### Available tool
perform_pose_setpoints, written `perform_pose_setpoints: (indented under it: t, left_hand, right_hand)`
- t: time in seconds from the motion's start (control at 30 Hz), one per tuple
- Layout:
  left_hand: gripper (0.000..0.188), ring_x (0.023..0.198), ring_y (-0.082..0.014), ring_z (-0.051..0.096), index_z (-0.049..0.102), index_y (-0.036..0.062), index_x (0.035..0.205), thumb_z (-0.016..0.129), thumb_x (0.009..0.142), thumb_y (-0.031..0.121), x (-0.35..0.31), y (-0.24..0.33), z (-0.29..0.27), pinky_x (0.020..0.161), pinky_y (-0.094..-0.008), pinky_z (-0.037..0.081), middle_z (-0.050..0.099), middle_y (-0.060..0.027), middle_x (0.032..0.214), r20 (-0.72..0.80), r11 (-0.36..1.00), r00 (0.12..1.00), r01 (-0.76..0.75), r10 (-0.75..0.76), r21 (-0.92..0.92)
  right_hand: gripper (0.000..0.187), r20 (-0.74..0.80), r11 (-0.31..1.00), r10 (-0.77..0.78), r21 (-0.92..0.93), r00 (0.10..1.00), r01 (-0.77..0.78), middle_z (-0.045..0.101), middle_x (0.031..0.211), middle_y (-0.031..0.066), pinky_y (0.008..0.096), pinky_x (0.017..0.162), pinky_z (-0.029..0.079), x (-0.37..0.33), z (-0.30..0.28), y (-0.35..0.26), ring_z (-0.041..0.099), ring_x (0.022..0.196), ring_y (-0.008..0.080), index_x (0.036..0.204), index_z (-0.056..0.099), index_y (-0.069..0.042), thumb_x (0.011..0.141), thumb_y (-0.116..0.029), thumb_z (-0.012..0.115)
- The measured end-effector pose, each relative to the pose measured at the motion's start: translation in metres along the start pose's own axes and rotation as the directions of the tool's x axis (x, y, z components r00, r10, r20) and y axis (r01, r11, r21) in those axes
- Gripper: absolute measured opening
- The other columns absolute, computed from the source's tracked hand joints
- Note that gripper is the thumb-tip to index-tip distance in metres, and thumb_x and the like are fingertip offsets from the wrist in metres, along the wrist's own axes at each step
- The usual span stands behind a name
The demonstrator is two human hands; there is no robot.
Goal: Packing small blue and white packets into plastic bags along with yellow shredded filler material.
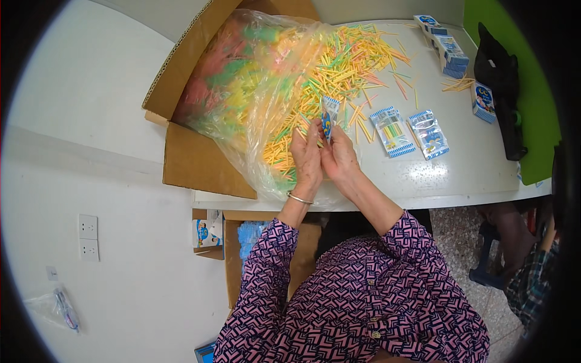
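Observation:
Over the table edge, both my hands are close together around a small blue-and-white packet point(328, 115) standing on edge. My left hand point(307, 156), with a bangle at the wrist, has its fingers closed against the packet's left side. My right hand point(340, 158) grips its lower right side; part of the packet is hidden by the fingers. Beyond them spreads a heap of thin yellow, pink, orange and green sticks point(339, 72). To the right lie two flat packets: one with a see-through window showing coloured sticks point(392, 132), the other with a printed blue face point(428, 134).
An open cardboard box point(203, 160) at the left holds a clear plastic bag point(251, 91) of sticks. Stacked packets point(449, 51) and a single packet point(483, 101) stand at the back right, by a black object point(499, 91) and a green panel point(538, 109). Another person's sleeve point(528, 287) shows at right.

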State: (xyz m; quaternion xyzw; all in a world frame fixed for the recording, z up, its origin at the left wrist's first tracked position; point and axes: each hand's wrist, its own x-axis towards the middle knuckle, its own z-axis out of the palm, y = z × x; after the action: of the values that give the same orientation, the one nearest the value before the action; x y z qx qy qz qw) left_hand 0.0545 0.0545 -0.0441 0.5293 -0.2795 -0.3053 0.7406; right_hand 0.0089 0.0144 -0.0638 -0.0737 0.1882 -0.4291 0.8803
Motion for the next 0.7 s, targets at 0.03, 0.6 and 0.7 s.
perform_pose_setpoints:
  t: [0.03, 0.6, 0.7]
  left_hand:
    - [0.024, 0.084, -0.0116, 0.057, 0.056, -0.0037, 0.106, 0.053, 0.095, 0.018, 0.0, -0.002, 0.0, 0.077, -0.0248, 0.048, 0.06, -0.0061, 0.095, -0.001, 1.0, 1.0, 0.0, 0.0, 0.001]
    - [0.031, 0.093, -0.0202, 0.059, 0.054, -0.0055, 0.105, 0.051, 0.096, 0.024, 0.029, 0.012, -0.035, 0.086, -0.0338, 0.048, 0.061, -0.0126, 0.097, 0.031, 0.987, 0.999, -0.043, 0.039, 0.157]
    - [0.03, 0.093, -0.0205, 0.06, 0.052, -0.0044, 0.109, 0.05, 0.096, 0.022, 0.034, 0.013, -0.038, 0.081, -0.0326, 0.05, 0.06, -0.0149, 0.104, 0.023, 0.96, 0.997, -0.082, 0.079, 0.267]
  right_hand:
    - [0.018, 0.0, 1.0, 0.001, 0.0, 1.0, -0.001, 0.057, 0.091, 0.0069, 0.0311, 0.084, 0.045, -0.002, 0.002, 0.0, 0.053, 0.087, 0.0155, 0.101, 0.053, -0.001, 0.097, -0.017, 0.046]
    - [0.019, 0.151, 0.855, -0.152, -0.475, 0.977, 0.206, 0.063, 0.082, 0.0008, 0.0204, 0.068, 0.044, -0.019, -0.006, -0.051, 0.055, 0.072, 0.0043, 0.088, 0.061, -0.003, 0.089, -0.022, 0.063]
    - [0.018, 0.186, 0.795, -0.13, -0.567, 0.974, 0.214, 0.062, 0.078, -0.0018, 0.0184, 0.065, 0.041, -0.033, -0.002, -0.069, 0.052, 0.069, 0.0019, 0.088, 0.064, -0.003, 0.088, -0.021, 0.064]
